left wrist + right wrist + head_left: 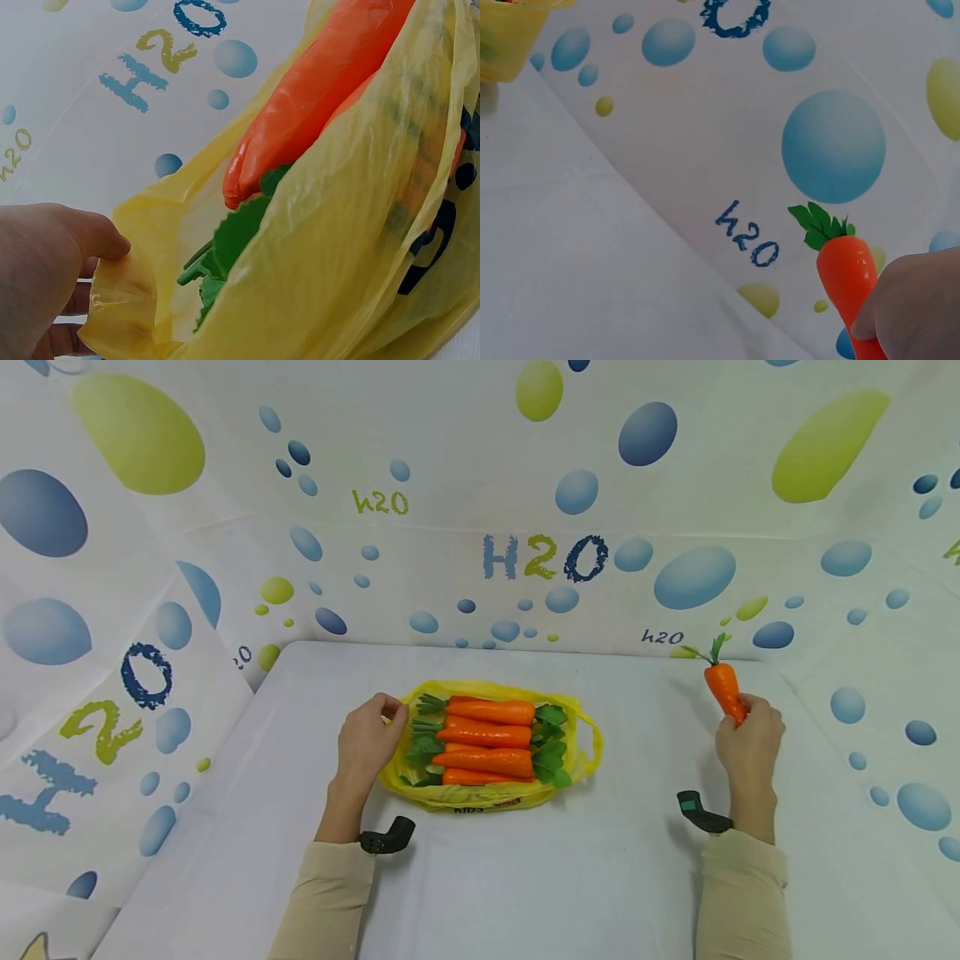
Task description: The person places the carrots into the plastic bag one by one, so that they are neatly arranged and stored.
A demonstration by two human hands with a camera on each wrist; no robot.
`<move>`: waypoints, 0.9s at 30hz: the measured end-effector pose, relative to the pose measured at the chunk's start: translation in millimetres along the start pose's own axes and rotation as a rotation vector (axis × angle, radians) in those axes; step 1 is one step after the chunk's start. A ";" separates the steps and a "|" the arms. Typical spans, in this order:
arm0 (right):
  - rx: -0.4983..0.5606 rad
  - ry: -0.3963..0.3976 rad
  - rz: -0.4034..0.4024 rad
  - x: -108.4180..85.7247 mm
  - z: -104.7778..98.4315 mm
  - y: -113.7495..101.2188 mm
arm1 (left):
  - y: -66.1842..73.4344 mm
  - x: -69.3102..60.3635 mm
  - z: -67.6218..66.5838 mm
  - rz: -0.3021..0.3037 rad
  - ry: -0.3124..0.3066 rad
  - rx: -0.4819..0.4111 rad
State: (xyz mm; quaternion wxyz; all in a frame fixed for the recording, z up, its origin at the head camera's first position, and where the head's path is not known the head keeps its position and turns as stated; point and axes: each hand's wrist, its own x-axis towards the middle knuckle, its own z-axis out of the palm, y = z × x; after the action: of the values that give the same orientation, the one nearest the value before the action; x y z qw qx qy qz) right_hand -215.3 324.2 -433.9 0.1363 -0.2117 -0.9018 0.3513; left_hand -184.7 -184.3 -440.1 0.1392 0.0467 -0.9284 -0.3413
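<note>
A yellow plastic bag [581, 714] lies spread on the table, with several orange carrots [487, 735] and their green leaves inside it. At the bag's left edge my left hand [369, 735] pinches the thin plastic between thumb and fingers, which the left wrist view shows close up on the yellow bag [131, 300]. Off to the right, my right hand [750, 739] grips a single carrot [722, 683] by its lower end, leafy top pointing up and away. In the right wrist view the fingers cover the lower part of that carrot [846, 274].
The white table [525, 893] stretches around the bag and between the hands. Behind it stands a white sheet [450, 443] printed with blue and green drops and lettering. A dark camera mount [387, 837] sits on the left wrist, another mount [703, 814] on the right.
</note>
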 end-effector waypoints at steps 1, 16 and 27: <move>0.001 0.000 -0.009 -0.7 0.7 -1.7 | 0.4 -0.2 0.0 0.001 0.004 -0.002; -0.014 0.001 -0.128 -8.2 6.9 -24.9 | 1.0 0.7 0.6 0.003 0.001 -0.001; -0.001 0.008 -0.210 -16.6 11.7 -41.8 | 0.3 0.3 0.8 0.012 0.005 0.001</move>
State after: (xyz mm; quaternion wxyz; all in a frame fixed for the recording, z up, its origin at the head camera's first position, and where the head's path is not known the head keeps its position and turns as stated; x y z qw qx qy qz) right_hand -217.3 281.8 -414.9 0.1761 -0.1174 -0.9185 0.3339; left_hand -185.3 -183.7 -440.5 0.1436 0.0420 -0.9285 -0.3399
